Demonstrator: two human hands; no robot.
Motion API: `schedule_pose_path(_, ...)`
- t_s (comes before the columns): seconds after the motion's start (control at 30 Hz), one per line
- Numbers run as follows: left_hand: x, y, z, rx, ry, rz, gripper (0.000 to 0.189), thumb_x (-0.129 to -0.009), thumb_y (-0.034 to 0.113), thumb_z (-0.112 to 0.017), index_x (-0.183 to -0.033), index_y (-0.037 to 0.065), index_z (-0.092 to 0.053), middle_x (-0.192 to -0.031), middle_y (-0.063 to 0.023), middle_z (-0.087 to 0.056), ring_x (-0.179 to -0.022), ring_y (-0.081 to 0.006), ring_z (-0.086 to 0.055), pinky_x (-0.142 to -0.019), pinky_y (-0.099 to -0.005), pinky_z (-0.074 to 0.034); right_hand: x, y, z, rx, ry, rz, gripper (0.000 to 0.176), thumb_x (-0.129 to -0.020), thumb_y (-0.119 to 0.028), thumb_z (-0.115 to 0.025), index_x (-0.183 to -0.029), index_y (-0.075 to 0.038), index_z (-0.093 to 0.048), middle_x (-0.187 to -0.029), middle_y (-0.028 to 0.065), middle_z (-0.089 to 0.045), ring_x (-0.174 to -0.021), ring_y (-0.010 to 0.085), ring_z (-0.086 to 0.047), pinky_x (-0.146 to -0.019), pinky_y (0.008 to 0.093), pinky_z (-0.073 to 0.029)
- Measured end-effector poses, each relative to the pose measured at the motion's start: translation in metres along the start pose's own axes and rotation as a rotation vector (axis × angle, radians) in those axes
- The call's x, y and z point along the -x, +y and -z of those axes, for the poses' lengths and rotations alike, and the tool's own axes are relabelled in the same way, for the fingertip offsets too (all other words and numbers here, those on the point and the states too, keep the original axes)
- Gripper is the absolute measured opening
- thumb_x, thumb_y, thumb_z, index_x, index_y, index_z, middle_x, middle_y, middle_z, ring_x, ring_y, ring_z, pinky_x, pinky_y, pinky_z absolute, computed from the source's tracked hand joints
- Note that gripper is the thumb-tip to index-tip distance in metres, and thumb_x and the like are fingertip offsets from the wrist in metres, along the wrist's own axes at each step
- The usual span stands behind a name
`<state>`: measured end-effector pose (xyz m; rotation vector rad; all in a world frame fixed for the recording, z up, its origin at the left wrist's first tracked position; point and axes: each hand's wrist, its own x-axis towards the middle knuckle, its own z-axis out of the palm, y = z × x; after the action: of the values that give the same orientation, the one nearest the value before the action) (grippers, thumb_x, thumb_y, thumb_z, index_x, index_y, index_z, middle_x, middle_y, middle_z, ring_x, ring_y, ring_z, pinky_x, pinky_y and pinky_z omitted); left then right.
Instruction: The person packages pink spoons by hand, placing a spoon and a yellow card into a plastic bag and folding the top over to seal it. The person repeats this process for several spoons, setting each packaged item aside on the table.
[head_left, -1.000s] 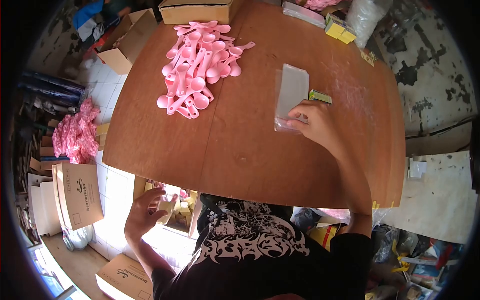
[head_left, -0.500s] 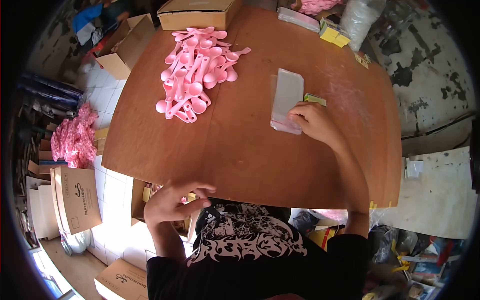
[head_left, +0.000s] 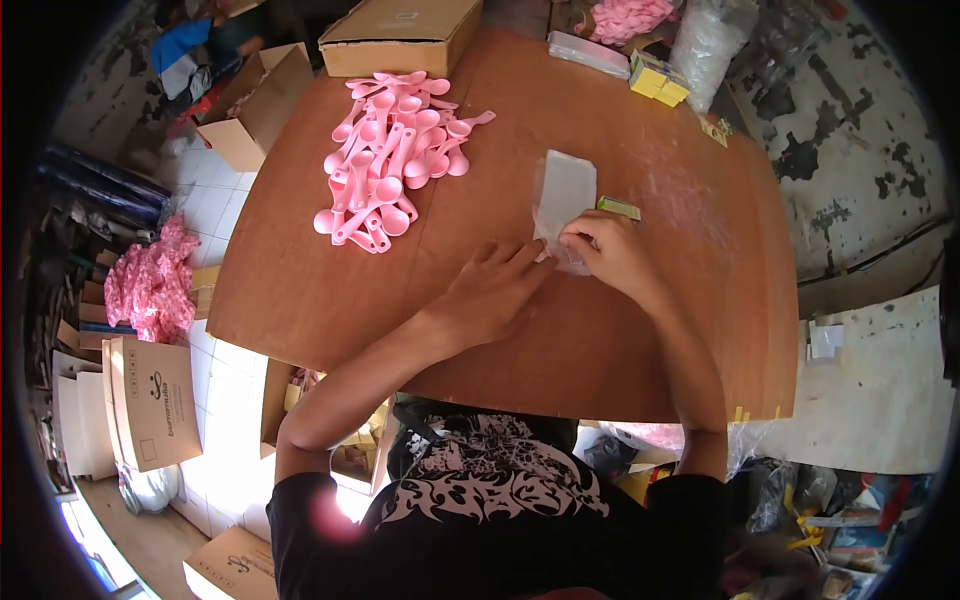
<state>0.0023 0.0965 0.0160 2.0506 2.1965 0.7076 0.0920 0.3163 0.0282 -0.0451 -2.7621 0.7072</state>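
Note:
A stack of clear plastic bags (head_left: 568, 185) lies flat on the brown table, right of the middle. My right hand (head_left: 608, 250) has thumb and forefinger pinched together on the near end of the top plastic bag. From the left, my left hand (head_left: 492, 290) reaches in, its fingers closed at the near left corner of the same bag; its thumb is hidden beneath. Just beyond my right hand lies a small green-and-yellow box (head_left: 619, 208). A heap of pink measuring spoons (head_left: 385, 160) sits on the table's left side.
At the table's far edge are a cardboard box (head_left: 400, 38), a packet of clear bags (head_left: 588, 54), yellow boxes (head_left: 658, 80) and a clear plastic sack (head_left: 712, 50). On the floor to the left stand cartons (head_left: 150, 400) and a pink bundle (head_left: 152, 280). Peeling wall rises at right.
My left hand has moved from the table's near edge up and right to the bags. My right hand remains at their near end, where the plastic is now lifted a little.

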Motion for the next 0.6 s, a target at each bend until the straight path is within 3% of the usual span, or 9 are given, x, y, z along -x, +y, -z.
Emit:
schedule_pose_path(0.07, -0.007, 0.000, 0.000, 0.006, -0.132, 0.093, 0.062, -0.087, 0.021, -0.067, -0.141, 0.001, -0.042, -0.141, -0.0184, -0.043, -0.134, -0.0348, -0.040, -0.111, -0.0484, -0.034, 0.001, 0.003, 0.001, 0.007, 0.053, -0.006, 0.011, -0.085, -0.015, -0.069, -0.084, -0.004, -0.071, -0.080, 0.0092, -0.069, -0.069, 0.0277, -0.065, -0.064, 0.0376, -0.050)
schedule_pose_path(0.17, -0.007, -0.002, -0.005, -0.003, -0.115, 0.080, 0.065, -0.087, 0.021, -0.067, -0.140, -0.005, -0.040, -0.142, -0.0188, -0.042, -0.133, -0.0348, -0.041, -0.111, -0.0486, -0.034, 0.002, 0.001, 0.014, -0.033, 0.131, -0.033, 0.008, -0.085, -0.011, -0.070, -0.085, -0.003, -0.071, -0.080, 0.0104, -0.068, -0.069, 0.0279, -0.064, -0.063, 0.0366, -0.050)
schedule_pose_path(0.3, -0.002, 0.000, -0.008, -0.019, -0.059, 0.073, 0.063, -0.087, 0.022, -0.066, -0.141, -0.001, -0.041, -0.142, -0.0189, -0.042, -0.132, -0.0361, -0.041, -0.110, -0.0490, -0.035, 0.005, -0.015, 0.029, -0.138, 0.221, -0.047, 0.005, -0.085, -0.007, -0.069, -0.085, -0.002, -0.069, -0.081, 0.0118, -0.067, -0.069, 0.0279, -0.063, -0.063, 0.0354, -0.049)
schedule_pose_path(0.4, 0.000, 0.010, 0.005, 0.050, -0.005, 0.131, 0.061, -0.086, 0.019, -0.068, -0.139, 0.004, -0.043, -0.141, -0.0190, -0.043, -0.130, -0.0384, -0.042, -0.110, -0.0503, -0.035, 0.017, -0.041, 0.044, -0.027, 0.216, 0.106, 0.007, -0.086, -0.008, -0.069, -0.086, -0.001, -0.068, -0.082, 0.0124, -0.065, -0.071, 0.0276, -0.063, -0.063, 0.0340, -0.049)
schedule_pose_path(0.47, 0.000, 0.016, 0.010, 0.117, 0.282, 0.193, 0.058, -0.082, 0.013, -0.072, -0.134, 0.009, -0.048, -0.145, -0.0174, -0.039, -0.132, -0.0382, -0.041, -0.112, -0.0507, -0.034, 0.030, -0.069, 0.047, 0.016, 0.129, 0.136, 0.007, -0.085, -0.009, -0.071, -0.087, -0.003, -0.069, -0.082, 0.0112, -0.065, -0.071, 0.0272, -0.063, -0.063, 0.0342, -0.049)
schedule_pose_path(0.5, 0.000, 0.018, 0.017, 0.116, 0.282, 0.194, 0.058, -0.082, 0.013, -0.072, -0.134, 0.009, -0.048, -0.145, -0.0174, -0.039, -0.132, -0.0382, -0.041, -0.112, -0.0507, -0.034, 0.036, -0.079, 0.046, 0.015, 0.130, 0.137, 0.007, -0.085, -0.009, -0.071, -0.087, -0.003, -0.069, -0.082, 0.0112, -0.065, -0.071, 0.0272, -0.063, -0.063, 0.0342, -0.049)
schedule_pose_path(0.57, 0.001, 0.019, 0.030, 0.047, 0.412, -0.073, 0.045, -0.077, 0.008, -0.077, -0.118, 0.008, -0.059, -0.134, -0.0143, -0.054, -0.125, -0.0355, -0.051, -0.113, -0.0522, -0.034, 0.046, -0.093, 0.044, -0.182, 0.027, 0.182, 0.007, -0.084, -0.009, -0.073, -0.087, -0.003, -0.070, -0.080, 0.0101, -0.065, -0.073, 0.0264, -0.064, -0.064, 0.0348, -0.050)
schedule_pose_path(0.6, 0.005, 0.016, 0.029, 0.050, 0.411, -0.074, 0.045, -0.077, 0.008, -0.077, -0.118, 0.008, -0.059, -0.134, -0.0143, -0.054, -0.125, -0.0355, -0.051, -0.113, -0.0522, -0.034, 0.046, -0.094, 0.045, -0.182, 0.027, 0.179, 0.007, -0.084, -0.009, -0.073, -0.087, -0.003, -0.070, -0.080, 0.0101, -0.065, -0.073, 0.0264, -0.064, -0.064, 0.0348, -0.050)
